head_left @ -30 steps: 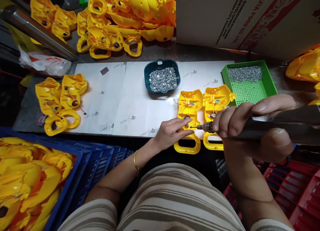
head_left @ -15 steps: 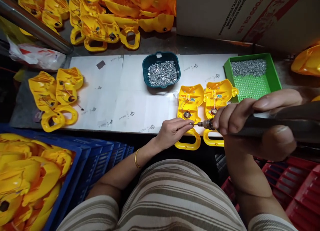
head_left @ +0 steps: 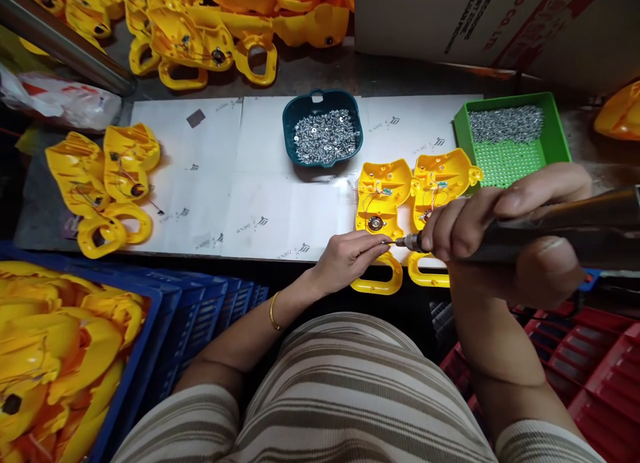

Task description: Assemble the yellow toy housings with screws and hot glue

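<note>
Screwdriver (head_left: 605,229), partly concealed.
Grip mostly covered by right hand (head_left: 480,216); rear cut off at right edge. Small piece (head_left: 385,243) at fingertips of left hand (head_left: 345,259) (too tiny to identify). Yellow shell (head_left: 440,173), partly hidden. Carton (head_left: 425,23), cropped above.

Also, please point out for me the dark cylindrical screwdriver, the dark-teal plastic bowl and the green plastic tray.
Dark cylindrical screwdriver (head_left: 504,241): head view, on the middle of its body.
Dark-teal plastic bowl (head_left: 300,109): head view, on its inner wall.
Green plastic tray (head_left: 510,160): head view, on its perforated floor.
</note>
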Motion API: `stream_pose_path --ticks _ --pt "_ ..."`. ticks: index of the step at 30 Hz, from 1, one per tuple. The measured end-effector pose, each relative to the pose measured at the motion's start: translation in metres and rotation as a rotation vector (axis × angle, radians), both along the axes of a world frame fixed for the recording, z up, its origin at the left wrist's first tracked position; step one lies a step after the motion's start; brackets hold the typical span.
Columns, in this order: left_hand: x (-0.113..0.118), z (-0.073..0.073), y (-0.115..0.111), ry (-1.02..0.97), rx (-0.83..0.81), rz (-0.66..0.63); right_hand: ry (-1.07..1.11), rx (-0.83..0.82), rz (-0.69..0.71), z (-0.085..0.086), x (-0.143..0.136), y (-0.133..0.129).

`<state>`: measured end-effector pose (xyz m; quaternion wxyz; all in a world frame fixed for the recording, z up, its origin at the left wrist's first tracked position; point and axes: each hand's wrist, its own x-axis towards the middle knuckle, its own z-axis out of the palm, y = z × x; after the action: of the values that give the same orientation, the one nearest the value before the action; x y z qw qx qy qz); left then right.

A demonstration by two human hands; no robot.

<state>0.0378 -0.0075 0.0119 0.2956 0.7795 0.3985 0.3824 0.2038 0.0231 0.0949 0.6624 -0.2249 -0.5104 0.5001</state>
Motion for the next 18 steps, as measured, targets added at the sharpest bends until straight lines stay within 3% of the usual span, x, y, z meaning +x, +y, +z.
stream_pose_path --ticks 6,8,10,13,18 --pt "-0.001 -0.002 -0.001 0.012 -0.027 -0.035 -0.054 0.009 0.007 -0.001 0.000 0.002" --pt "-0.006 -0.002 -0.002 0.001 -0.057 0.042 -0.054 0.022 -0.003 0.000 0.000 0.004" --pt "-0.012 -0.005 -0.003 0.023 -0.035 0.215 -0.070 0.028 -0.012 -0.002 -0.001 0.007" --pt "-0.017 -0.012 -0.004 0.190 0.014 0.428 -0.094 0.043 0.002 -0.014 -0.004 0.014" --pt "-0.010 -0.016 -0.010 0.430 -0.165 0.394 -0.107 0.052 0.026 -0.045 -0.015 0.030"
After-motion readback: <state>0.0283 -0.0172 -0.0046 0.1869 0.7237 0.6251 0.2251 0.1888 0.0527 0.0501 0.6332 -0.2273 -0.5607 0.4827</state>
